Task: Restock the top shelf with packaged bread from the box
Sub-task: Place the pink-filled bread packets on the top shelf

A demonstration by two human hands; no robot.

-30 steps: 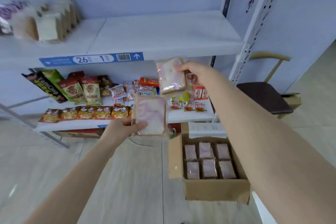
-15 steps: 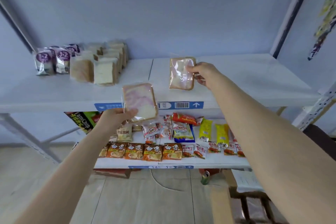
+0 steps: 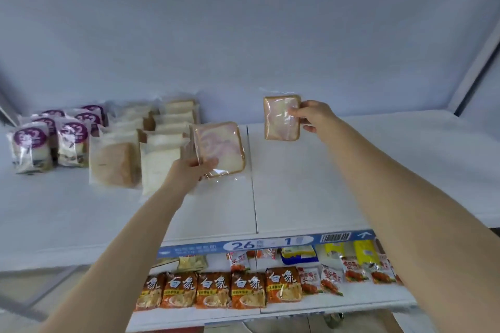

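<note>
Orange noodle packets (image 3: pixel 216 290) line the lower shelf (image 3: pixel 351 303) along the bottom of the frame, nearest the viewer; no fault noted there. Above them runs the blue price strip (image 3: pixel 266 244) on the front edge of the top shelf (image 3: pixel 311 192).

Left hand (image 3: pixel 189 170), frame centre, is closed on the lower corner of a marbled bread packet (image 3: pixel 219 150), which is tilted and lies just beside the stacked white bread packets (image 3: pixel 159 159). Risk: a corner pinch on slippery film may let the packet swing or drop, and pushing it in could topple the adjacent stack.

Right hand (image 3: pixel 311 116), further back, grips a second bread packet (image 3: pixel 281 117) by its right edge, upright over bare shelf. Risk: released on edge with nothing to lean against, it would likely fall flat.

Purple-labelled packets (image 3: pixel 51 140) sit at the far left. The box is out of view.
</note>
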